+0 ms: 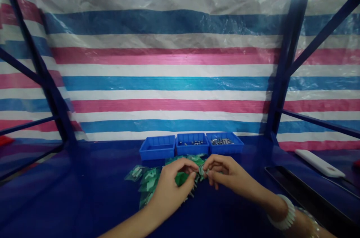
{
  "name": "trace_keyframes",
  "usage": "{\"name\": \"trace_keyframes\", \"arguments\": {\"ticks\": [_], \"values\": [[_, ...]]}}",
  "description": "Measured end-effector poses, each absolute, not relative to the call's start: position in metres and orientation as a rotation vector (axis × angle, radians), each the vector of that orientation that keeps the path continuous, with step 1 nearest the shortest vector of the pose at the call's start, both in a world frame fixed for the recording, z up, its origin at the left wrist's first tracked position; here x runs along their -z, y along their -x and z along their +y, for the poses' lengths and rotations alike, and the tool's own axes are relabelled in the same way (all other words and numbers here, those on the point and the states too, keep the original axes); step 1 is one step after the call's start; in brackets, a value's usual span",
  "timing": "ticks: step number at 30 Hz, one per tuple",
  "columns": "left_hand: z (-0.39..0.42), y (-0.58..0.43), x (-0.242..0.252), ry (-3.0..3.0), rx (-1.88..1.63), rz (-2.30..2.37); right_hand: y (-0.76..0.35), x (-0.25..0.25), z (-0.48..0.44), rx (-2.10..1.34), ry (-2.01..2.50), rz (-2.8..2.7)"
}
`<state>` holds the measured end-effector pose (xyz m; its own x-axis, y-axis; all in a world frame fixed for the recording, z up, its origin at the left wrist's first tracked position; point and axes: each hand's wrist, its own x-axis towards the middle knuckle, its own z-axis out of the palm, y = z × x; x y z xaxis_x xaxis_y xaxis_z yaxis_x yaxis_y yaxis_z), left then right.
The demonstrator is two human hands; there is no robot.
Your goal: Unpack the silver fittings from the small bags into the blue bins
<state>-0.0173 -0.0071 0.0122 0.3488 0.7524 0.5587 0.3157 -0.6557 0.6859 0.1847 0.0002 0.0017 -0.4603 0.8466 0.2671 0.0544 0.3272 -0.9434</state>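
Both hands meet over a pile of small clear plastic bags with green print, some showing metal parts inside. My left hand is closed, its thumb and index finger pinching the edge of what looks like one small plastic bag. From the other side, my right hand pinches the same spot with bent fingers. The fingertips partly cover this bag, so its contents are unclear. Small metal pieces show just below the fingers. One bag of hardware lies at the pile's left end.
Behind the pile stand three blue bins in a row: the left bin, the middle bin with a few metal parts, and the right bin holding more. A phone-like dark slab and a white device lie at right.
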Motion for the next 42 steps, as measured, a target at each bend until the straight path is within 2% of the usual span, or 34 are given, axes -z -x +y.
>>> {"name": "trace_keyframes", "arguments": {"ticks": [4,9,14,18,22,26,30,32,34,38,42], "values": [[-0.003,0.016,-0.005,-1.871,-1.163,0.862,-0.181,-0.001,-0.003,-0.951,0.896,-1.764],[-0.003,0.010,0.005,-1.466,-1.003,0.740,-0.180,0.003,-0.008,-0.325,0.779,-2.052],[-0.003,0.008,0.015,-1.287,-0.967,0.704,-0.179,0.005,-0.010,-0.110,0.747,-2.133],[-0.002,0.009,0.012,-1.341,-1.020,0.749,-0.177,0.005,-0.009,-0.245,0.821,-1.985],[-0.003,0.008,0.004,-1.551,-1.126,0.841,-0.170,0.008,-0.003,-0.729,0.962,-1.704],[-0.006,0.005,0.003,-1.790,-1.246,0.925,-0.158,0.015,-0.001,-1.281,0.866,-1.429],[0.003,0.002,-0.005,-2.041,-1.313,0.954,-0.154,0.018,0.002,-1.505,0.724,-1.191],[0.020,0.000,-0.015,-2.140,-1.358,0.943,-0.160,0.015,0.008,-1.433,0.752,-1.196],[0.046,-0.004,-0.027,-2.245,-1.412,0.949,-0.173,0.009,0.016,-1.223,0.872,-1.321],[0.091,-0.008,-0.037,-2.426,-1.327,1.013,-0.205,-0.007,0.027,-0.789,1.082,-1.850],[0.084,-0.001,-0.026,-2.520,-1.276,1.057,-0.220,-0.008,0.024,-0.478,1.154,-2.362]]}}
